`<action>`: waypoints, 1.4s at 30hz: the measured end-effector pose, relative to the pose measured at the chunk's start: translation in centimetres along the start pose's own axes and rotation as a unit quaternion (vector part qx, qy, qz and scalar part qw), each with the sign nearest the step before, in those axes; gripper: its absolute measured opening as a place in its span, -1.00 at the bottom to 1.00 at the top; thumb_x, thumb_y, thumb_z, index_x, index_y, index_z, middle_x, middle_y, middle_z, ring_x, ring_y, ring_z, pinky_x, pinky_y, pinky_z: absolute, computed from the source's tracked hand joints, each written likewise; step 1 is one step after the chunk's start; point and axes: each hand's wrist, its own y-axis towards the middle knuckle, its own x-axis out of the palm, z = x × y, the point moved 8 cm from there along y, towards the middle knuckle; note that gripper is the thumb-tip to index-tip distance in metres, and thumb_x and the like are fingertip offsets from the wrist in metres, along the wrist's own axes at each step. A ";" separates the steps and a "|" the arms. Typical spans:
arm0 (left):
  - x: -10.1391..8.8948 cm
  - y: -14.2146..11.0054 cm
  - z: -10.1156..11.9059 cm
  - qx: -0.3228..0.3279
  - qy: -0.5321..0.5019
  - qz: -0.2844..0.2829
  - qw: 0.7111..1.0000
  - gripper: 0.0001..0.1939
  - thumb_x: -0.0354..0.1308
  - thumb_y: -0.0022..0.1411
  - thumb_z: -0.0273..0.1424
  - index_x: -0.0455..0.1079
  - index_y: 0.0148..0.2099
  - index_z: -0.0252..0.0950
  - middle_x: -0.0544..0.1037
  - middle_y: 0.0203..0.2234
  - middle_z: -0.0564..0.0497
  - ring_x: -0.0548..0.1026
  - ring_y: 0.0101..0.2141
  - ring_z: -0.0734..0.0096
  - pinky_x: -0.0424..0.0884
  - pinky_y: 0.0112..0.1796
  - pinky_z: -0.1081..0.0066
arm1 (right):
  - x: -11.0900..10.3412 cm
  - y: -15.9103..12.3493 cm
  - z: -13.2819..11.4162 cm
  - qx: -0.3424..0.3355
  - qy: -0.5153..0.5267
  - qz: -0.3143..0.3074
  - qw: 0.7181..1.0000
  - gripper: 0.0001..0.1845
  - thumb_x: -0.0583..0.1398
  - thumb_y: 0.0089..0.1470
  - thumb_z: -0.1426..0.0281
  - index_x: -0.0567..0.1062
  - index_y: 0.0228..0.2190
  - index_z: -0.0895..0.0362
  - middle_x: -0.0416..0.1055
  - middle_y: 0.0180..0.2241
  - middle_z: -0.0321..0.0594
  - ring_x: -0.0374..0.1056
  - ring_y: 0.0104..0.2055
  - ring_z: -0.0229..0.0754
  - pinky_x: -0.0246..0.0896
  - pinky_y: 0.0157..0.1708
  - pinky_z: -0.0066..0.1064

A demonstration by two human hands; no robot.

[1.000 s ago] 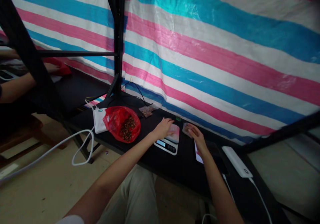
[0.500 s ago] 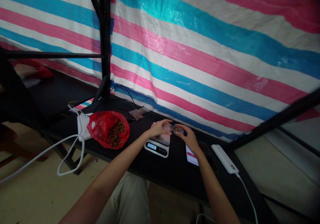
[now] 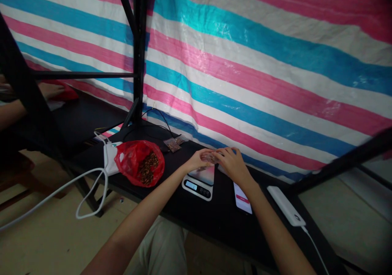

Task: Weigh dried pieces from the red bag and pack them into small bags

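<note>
My left hand (image 3: 199,159) is closed on a small clear plastic bag (image 3: 208,157) with brown bits in it, above the back of a kitchen scale (image 3: 197,188). My right hand (image 3: 230,160) meets it from the right, fingers curled over the bag's mouth. The small clear cup seen in that hand earlier is now mostly hidden behind the fingers. The scale carries a flat, pinkish-grey plate, and its display is lit. To the left, a red plastic bag (image 3: 127,166) stands open with brown beans or nuts (image 3: 149,169) inside.
A small filled clear packet (image 3: 174,145) lies behind the scale. A lit phone (image 3: 243,199) and a white power bank (image 3: 286,205) with a cable lie on the right. A white power strip (image 3: 110,160) touches the red bag. At far left, another person's hand (image 3: 50,90) shows.
My right hand has moved left over the clear bag, tipping the cup out of sight. The bag now shows brown contents. The whole view has shifted slightly.
</note>
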 end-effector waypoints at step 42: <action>-12.3 -27.0 4.7 0.035 -0.005 0.632 0.774 -0.42 0.20 0.01 -0.31 0.14 0.09 -0.19 0.25 0.09 -0.11 0.26 0.07 0.26 0.19 0.06 0.29 | 4.7 14.5 -20.1 -0.272 0.108 0.037 0.956 -0.77 -0.01 0.13 0.56 0.38 -0.21 0.18 0.39 -0.23 -0.10 0.21 -0.16 -0.07 0.01 -0.24 -0.28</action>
